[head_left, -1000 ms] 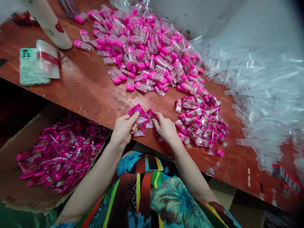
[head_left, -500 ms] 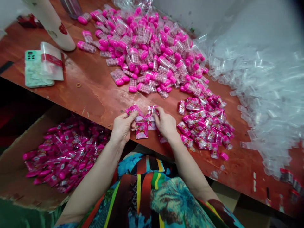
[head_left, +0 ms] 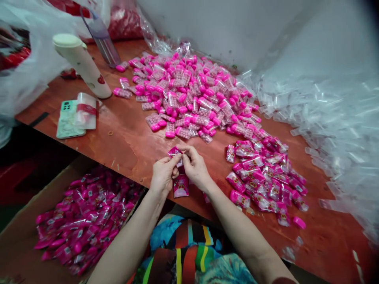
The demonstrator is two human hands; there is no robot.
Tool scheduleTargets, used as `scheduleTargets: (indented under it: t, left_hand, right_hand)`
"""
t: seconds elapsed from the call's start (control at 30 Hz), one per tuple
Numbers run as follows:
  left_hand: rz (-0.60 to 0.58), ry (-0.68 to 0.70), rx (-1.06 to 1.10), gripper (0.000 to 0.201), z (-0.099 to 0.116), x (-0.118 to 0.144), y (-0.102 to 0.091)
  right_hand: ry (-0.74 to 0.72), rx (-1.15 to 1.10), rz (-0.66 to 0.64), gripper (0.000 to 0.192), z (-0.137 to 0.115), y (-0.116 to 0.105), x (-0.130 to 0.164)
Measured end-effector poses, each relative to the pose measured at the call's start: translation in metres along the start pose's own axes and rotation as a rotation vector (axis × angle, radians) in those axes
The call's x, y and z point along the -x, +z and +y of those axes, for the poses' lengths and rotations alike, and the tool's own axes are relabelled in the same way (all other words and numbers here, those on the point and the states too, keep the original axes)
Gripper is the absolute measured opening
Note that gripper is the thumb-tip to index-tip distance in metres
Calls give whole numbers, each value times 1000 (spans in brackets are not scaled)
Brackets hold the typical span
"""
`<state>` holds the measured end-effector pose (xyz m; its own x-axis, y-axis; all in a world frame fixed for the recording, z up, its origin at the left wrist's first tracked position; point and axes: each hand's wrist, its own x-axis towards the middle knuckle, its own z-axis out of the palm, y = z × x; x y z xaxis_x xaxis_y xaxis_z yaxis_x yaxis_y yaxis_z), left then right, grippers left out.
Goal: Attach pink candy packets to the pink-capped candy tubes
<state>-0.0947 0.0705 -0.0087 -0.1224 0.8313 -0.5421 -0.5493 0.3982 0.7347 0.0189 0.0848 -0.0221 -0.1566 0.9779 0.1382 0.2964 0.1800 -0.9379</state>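
My left hand [head_left: 163,174] pinches a small pink printed wrapper [head_left: 174,151] between thumb and fingertips. Close against it, my right hand [head_left: 196,166] is closed too, its thumb and finger meeting at the wrapper's right edge. The fingers hide much of this wrapper. Just below the hands, another pink printed wrapper [head_left: 181,187] lies flat near the table's front edge. To the right sits a heap of pink wrapped packs [head_left: 260,173]. Beyond the hands, a large heap of clear candy containers with pink caps [head_left: 192,94] covers the table.
Empty clear plastic containers [head_left: 331,114] are piled along the right side. Below the table's left front edge stands a cardboard box [head_left: 17,240] of pink wrapped packs [head_left: 85,221]. A phone [head_left: 69,124], a white tumbler [head_left: 85,67] and a purple bottle [head_left: 102,41] occupy the back left.
My right hand has moved from the wrappers on the table to my left hand, and both now meet at one wrapper. The view has shifted, showing more of the table's far left.
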Motion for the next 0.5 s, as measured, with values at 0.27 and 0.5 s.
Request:
scheduleTargets:
  t: [0.27, 0.5]
  left_hand:
    - [-7, -23, 69, 42, 19, -7, -20]
    - [71, -7, 182, 38, 21, -4, -21]
  right_hand:
    - [-237, 551, -207, 29, -2, -2, -42]
    - [-104, 1007, -57, 41, 6, -4, -78]
